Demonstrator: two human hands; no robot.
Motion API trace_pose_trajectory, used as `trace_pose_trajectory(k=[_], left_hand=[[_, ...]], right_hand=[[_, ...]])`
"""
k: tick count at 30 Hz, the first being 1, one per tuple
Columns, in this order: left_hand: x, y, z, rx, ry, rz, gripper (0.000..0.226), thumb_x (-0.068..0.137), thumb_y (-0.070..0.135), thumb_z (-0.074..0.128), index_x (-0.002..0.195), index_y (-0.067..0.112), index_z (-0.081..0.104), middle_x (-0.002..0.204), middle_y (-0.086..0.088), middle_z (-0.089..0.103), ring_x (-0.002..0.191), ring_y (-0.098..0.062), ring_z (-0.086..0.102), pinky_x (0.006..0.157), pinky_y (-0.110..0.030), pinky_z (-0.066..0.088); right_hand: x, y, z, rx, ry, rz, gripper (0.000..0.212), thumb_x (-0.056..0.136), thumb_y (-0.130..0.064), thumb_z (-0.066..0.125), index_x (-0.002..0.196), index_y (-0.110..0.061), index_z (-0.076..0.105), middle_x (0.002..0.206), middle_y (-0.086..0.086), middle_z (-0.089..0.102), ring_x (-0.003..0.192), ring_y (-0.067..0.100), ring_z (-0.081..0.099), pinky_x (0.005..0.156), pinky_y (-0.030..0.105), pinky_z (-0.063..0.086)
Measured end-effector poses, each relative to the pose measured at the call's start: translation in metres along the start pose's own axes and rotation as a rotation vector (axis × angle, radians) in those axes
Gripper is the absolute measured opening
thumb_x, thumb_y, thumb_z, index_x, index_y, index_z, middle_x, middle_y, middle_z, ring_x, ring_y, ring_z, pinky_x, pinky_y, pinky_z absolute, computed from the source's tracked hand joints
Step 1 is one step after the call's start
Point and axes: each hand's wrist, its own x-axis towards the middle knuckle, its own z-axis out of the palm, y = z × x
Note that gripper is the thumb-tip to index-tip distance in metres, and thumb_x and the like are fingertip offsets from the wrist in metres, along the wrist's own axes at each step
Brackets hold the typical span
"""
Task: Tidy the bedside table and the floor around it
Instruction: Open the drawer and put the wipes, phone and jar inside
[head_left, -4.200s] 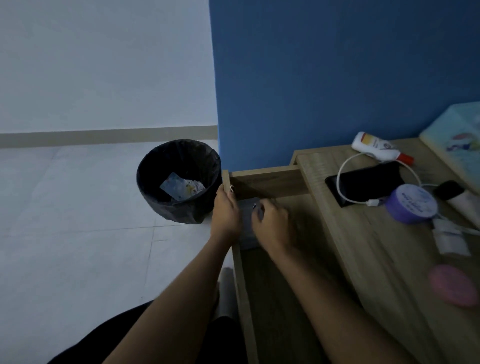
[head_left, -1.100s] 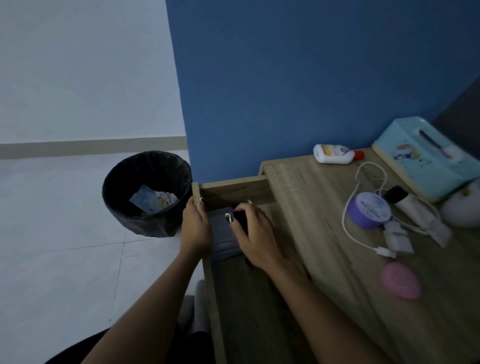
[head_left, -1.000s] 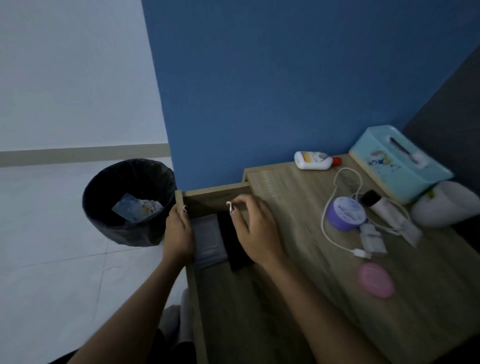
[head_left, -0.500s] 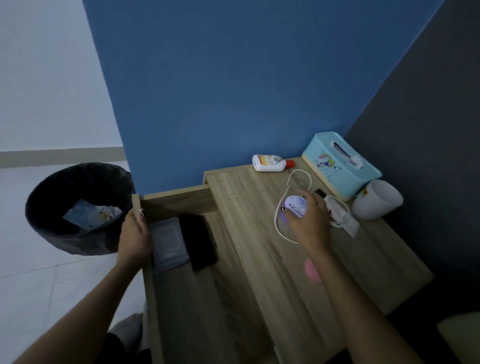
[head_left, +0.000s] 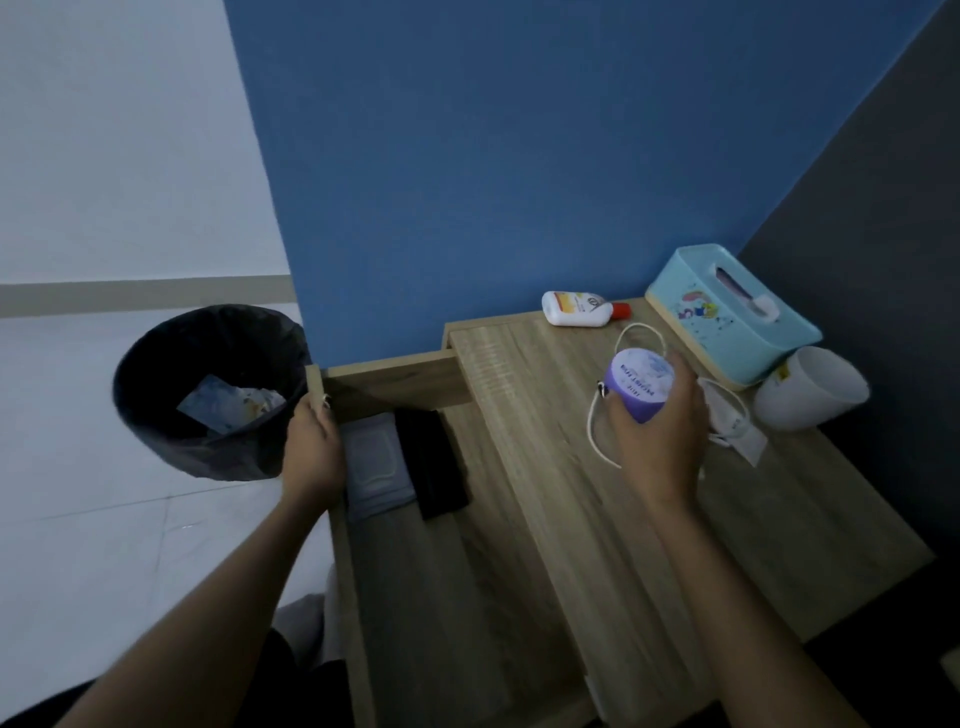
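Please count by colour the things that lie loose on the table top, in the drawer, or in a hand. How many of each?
White: 3, bottle, cable, cup
Purple: 1, jar in the right hand
Light blue: 1, tissue box
Grey: 1, pack in the drawer
Black: 1, phone in the drawer
Total: 7

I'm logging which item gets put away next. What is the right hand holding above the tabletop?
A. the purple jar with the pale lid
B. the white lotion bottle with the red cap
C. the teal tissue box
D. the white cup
A: the right hand is wrapped around the purple jar, lifted off the table, while the lotion bottle, tissue box and cup lie untouched.
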Motion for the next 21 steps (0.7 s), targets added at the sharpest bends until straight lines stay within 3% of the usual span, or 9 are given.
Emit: trace_pose_trajectory(k=[3,7,12,21], left_hand=[[0.000,0.001,-0.003,-0.001,0.012,0.002,0.041,0.102,0.031,0.025,0.134,0.009,0.040,0.128,-0.023,0.053,0.117,-0.038,0.053,0.095,-0.047,0.043],[0.000,0.002,-0.006,-0.004,0.001,-0.004,0.039,0.102,0.033,0.025,0.130,0.012,0.042,0.126,-0.020,0.054,0.115,-0.037,0.054,0.096,-0.048,0.045],[0.000,0.004,-0.006,0.010,0.013,-0.019,0.037,0.102,0.030,0.026,0.129,0.011,0.043,0.126,-0.020,0.055,0.115,-0.036,0.054,0.097,-0.047,0.045],[0.004,0.000,-0.005,0.012,-0.010,0.006,0.043,0.103,0.031,0.025,0.135,0.008,0.039,0.130,-0.019,0.052,0.116,-0.034,0.052,0.092,-0.040,0.042]], right_hand=[[-0.019,-0.035,0.016,0.102,-0.003,-0.099,0.074,0.073,-0.028,0.077,0.138,-0.024,0.042,0.137,0.001,0.053,0.127,0.020,0.046,0.104,0.033,0.039],[-0.069,-0.070,0.056,0.282,-0.236,-0.110,0.074,0.075,-0.023,0.078,0.139,-0.020,0.042,0.138,-0.001,0.053,0.128,0.016,0.049,0.107,0.035,0.042],[-0.138,-0.069,0.099,0.207,-0.481,-0.167,0.088,0.075,-0.019,0.080,0.148,-0.019,0.031,0.146,0.001,0.046,0.135,0.013,0.041,0.106,0.021,0.035],[-0.200,-0.029,0.139,0.106,-0.829,0.020,0.076,0.086,-0.024,0.069,0.149,-0.020,0.027,0.151,0.004,0.036,0.138,0.018,0.036,0.108,0.022,0.026]])
